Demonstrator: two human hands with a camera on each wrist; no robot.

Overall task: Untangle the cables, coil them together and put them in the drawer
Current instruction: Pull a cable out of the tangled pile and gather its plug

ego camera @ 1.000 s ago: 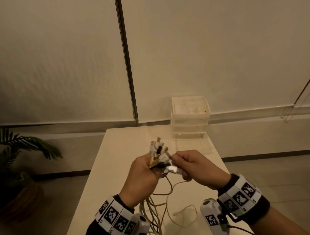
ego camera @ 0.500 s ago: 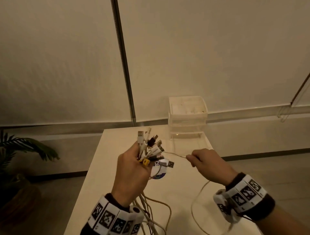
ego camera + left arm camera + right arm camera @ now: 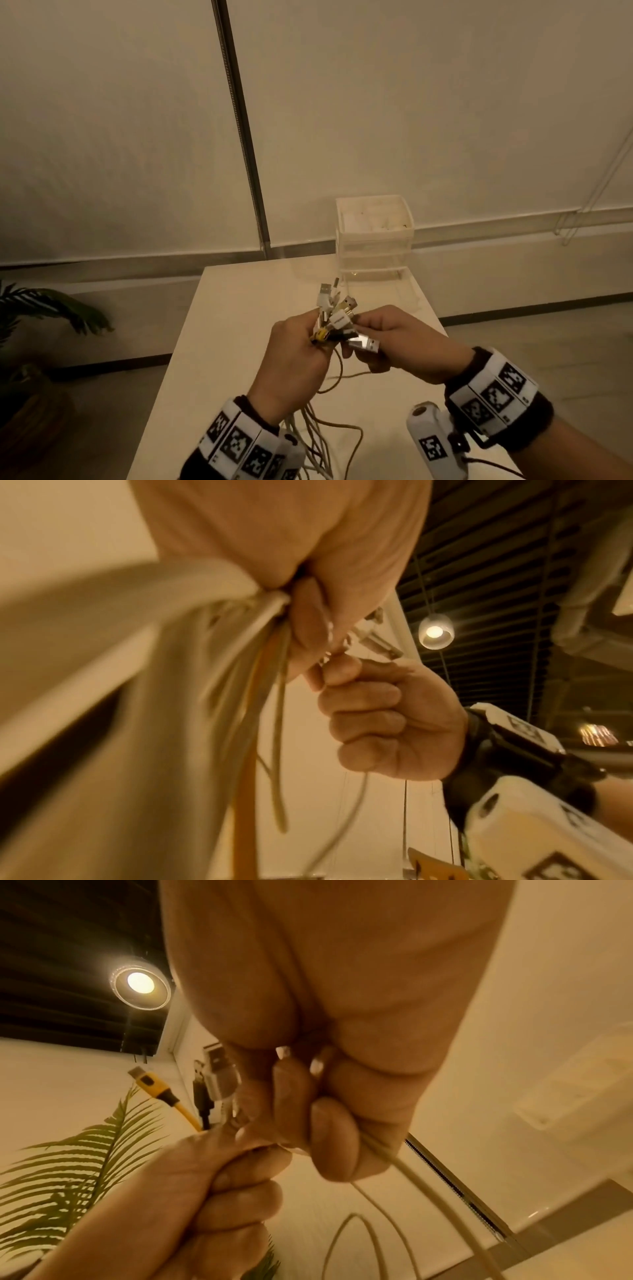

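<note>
My left hand (image 3: pixel 301 349) grips a bundle of cables (image 3: pixel 337 315) just below their plugs, which fan upward: white USB plugs, a yellow one (image 3: pixel 320 337) and a black one. The loose cords (image 3: pixel 318 431) hang down from that fist onto the white table (image 3: pixel 222 342). My right hand (image 3: pixel 387 339) is pressed against the left and pinches one pale cable (image 3: pixel 394 1158) with a silver USB plug (image 3: pixel 364 344) at the bundle. From the left wrist the cords (image 3: pixel 260 685) leave the curled fingers, with the right fist (image 3: pixel 377 718) beside them. The clear drawer unit (image 3: pixel 375 240) stands at the table's far edge.
A potted palm (image 3: pixel 51 311) stands on the floor left of the table. The wall with a dark vertical strip (image 3: pixel 239 130) rises right behind the drawer unit. Cable loops (image 3: pixel 342 380) lie on the table beneath my hands.
Half a second ago my right hand was out to the right, drawing one cable taut. It has come back to the left hand and now holds that cable's plug against the bundle.
</note>
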